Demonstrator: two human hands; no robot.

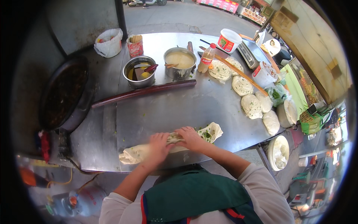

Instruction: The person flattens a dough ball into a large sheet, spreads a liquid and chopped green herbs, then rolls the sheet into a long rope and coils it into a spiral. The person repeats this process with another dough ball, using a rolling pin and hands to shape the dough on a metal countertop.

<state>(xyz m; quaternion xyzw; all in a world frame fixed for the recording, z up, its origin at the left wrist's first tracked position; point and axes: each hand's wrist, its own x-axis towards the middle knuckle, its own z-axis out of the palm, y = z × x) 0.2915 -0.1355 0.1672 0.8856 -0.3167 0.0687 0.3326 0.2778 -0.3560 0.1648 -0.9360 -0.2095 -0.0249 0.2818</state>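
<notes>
A long roll of dough (134, 154) with chopped green onion lies across the near part of the steel table (167, 112). My left hand (160, 147) rests on its middle, somewhat blurred, fingers bent over the dough. Beside it, almost touching, my right hand (191, 137) has its fingers curled over the dough's upper edge. The dough's right end is still spread, with green onion (207, 135) showing on it. A dark wooden rolling pin (145, 93) lies beyond the dough. The undersides of both hands are hidden.
Coiled dough pieces (251, 106) stand at the right, near a wooden stick (242, 74), a bottle (206, 58) and a scale (248, 54). Two steel pots (139, 81) (179, 73) are at the back. A large dark pan (65, 95) sits at the left; a white bucket (278, 153) stands below the right edge.
</notes>
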